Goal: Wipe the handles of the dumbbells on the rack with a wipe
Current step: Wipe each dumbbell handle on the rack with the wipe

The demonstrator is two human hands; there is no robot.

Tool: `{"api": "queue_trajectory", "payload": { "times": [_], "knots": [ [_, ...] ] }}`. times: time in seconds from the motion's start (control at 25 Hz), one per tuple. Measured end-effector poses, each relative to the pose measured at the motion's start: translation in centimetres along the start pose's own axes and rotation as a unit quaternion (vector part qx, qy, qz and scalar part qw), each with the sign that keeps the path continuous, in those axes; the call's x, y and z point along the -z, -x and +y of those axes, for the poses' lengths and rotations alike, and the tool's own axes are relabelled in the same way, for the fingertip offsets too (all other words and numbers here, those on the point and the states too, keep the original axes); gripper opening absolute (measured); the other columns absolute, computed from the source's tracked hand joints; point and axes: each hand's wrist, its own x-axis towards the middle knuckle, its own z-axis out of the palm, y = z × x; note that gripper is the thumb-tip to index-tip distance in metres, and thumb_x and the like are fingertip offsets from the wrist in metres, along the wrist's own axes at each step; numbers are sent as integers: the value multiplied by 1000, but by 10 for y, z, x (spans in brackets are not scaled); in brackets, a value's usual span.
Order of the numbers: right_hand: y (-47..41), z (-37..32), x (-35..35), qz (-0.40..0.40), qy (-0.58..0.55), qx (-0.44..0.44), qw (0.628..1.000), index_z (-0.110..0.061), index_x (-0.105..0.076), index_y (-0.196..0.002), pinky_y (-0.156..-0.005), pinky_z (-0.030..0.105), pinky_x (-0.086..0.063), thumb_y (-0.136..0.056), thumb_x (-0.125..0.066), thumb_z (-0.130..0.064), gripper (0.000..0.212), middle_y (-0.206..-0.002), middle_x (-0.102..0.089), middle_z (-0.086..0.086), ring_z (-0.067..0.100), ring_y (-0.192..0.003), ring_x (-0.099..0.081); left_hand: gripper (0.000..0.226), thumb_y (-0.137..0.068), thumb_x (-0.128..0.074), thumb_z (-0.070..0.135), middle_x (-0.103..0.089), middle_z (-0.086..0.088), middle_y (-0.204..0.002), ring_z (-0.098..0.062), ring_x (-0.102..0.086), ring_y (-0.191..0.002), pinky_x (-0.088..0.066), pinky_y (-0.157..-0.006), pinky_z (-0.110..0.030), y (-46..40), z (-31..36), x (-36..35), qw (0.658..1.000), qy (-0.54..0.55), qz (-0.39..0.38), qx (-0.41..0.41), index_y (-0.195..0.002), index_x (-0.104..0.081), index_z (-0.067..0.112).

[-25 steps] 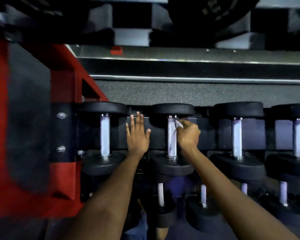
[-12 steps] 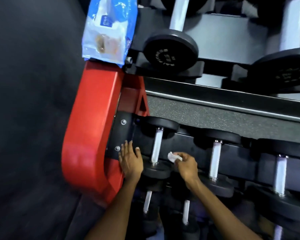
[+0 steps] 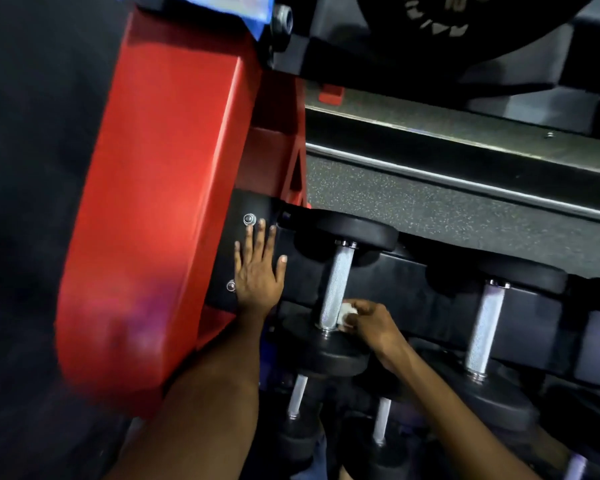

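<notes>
Pinching crumpled white wipe (image 3: 346,312), right hand (image 3: 373,323), knurled cylindrical steel handle (image 3: 336,287)

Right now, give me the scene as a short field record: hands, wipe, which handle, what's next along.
left hand: flat, fingers spread, on the black end plate of the rack
right hand: pinches the wipe
wipe: white, bunched, against the lower end of the first handle
first handle: knurled metal, on the dumbbell nearest the red frame
next handle: to the right, no hand on it
lower row: two more handles partly visible below, untouched
</notes>
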Motion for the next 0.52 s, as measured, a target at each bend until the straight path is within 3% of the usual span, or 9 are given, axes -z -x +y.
{"api": "queue_trajectory", "payload": {
  "times": [0.16, 0.28, 0.44, 0.52],
  "knots": [
    [-3, -18, 0, -96, -22, 11, 995, -13, -72, -87, -77, 22, -52, -83, -51, 11, 32, -80, -73, -1, 10, -75, -66, 67, -92, -35, 38, -16, -6, -161, -24, -13, -149, -10, -117, -46, -2, -1, -2, 1000, -2, 10, -18, -153, -18, 15],
    [13, -16, 12, -141, 5, 20, 990, -5, -72, -97, -82, 28, -51, -85, -50, 11, 30, -92, -73, 8, 12, -83, -65, 68, -91, -37, 37, -16, -5, -161, -24, -13, -148, -12, -118, -48, 0, -2, -6, 1000, 2, 22, -14, -153, -21, 14],
    [20, -27, 10, -171, 11, 27, 985, -10, -67, -103, -74, 16, -47, -75, -54, 14, 39, -86, -69, -4, 4, -81, -62, 67, -90, -37, 36, -20, -7, -160, -26, -16, -148, -9, -118, -47, -3, -2, -8, 999, -1, 30, -17, -152, -25, 13],
    [16, -33, 5, -198, 16, 3, 980, -10, -65, -106, -77, 18, -47, -69, -61, 10, 42, -89, -68, -2, 8, -83, -61, 67, -91, -37, 36, -21, -8, -160, -26, -16, -147, -9, -118, -48, -1, -4, -7, 999, 2, 26, -19, -152, -25, 13]
  ]
}}
